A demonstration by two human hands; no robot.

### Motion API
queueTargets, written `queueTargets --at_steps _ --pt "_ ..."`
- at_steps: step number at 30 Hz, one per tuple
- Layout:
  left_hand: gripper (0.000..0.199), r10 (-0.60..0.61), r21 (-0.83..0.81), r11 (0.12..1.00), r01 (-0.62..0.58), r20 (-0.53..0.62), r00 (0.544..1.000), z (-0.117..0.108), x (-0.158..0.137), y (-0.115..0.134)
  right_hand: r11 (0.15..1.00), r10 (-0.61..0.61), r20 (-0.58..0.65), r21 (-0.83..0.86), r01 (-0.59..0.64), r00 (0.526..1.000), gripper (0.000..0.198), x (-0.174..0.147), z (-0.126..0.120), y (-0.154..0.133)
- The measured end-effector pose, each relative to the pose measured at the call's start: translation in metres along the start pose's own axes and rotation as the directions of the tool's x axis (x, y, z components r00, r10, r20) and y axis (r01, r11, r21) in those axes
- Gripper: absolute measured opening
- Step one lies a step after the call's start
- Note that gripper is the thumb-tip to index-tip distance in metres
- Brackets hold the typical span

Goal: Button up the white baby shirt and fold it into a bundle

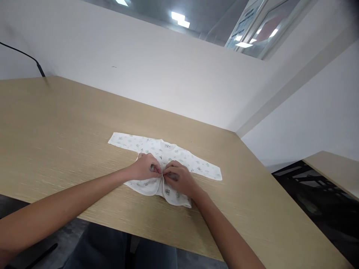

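Observation:
A small white baby shirt point(183, 155) with a green and grey print lies flat, its sleeves spread to both sides and its collar toward the wall. My left hand point(146, 167) pinches one front edge at the middle of the shirt. Close against it, my right hand point(179, 175) pinches the other front edge, so the two edges meet between my fingertips. Below my hands the front panels part slightly toward the hem. Any fastener at the pinch is hidden by my fingers.
The shirt rests on a light wood table point(84, 112). A white wall point(157, 71) rises along its far side, with a window point(196, 22) above. At the far left a black cable point(28, 56) runs down to the table. A dark gap point(314, 201) lies beyond the right edge.

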State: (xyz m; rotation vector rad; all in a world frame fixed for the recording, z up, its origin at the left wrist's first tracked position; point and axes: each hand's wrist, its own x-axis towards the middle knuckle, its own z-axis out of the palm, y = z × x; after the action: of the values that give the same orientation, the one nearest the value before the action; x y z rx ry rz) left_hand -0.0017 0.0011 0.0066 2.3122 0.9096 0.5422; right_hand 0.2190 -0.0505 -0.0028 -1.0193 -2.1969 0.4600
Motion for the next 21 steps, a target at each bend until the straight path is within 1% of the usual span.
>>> queueTargets --at_steps 3,8,17,21 --pt "0.004 0.009 0.026 1.000 -0.008 -0.014 1.000 0.003 -0.001 -0.002 1.000 0.009 -0.006 -0.007 -0.009 1.000 0.019 0.000 0.000 -0.001" --pt "0.006 0.073 0.071 0.995 -0.067 -0.079 0.994 0.010 -0.001 -0.008 0.999 0.045 0.001 -0.006 -0.045 0.999 0.018 0.000 0.000 -0.003" --pt "0.004 -0.012 0.061 0.998 0.015 -0.046 0.999 0.009 -0.002 -0.001 0.998 0.062 0.002 -0.011 -0.062 0.998 0.018 0.000 0.000 -0.004" --pt "0.004 -0.006 0.058 0.998 0.009 -0.048 0.999 0.009 -0.002 0.000 0.998 0.068 -0.005 -0.012 -0.068 0.998 0.016 -0.001 0.001 -0.003"
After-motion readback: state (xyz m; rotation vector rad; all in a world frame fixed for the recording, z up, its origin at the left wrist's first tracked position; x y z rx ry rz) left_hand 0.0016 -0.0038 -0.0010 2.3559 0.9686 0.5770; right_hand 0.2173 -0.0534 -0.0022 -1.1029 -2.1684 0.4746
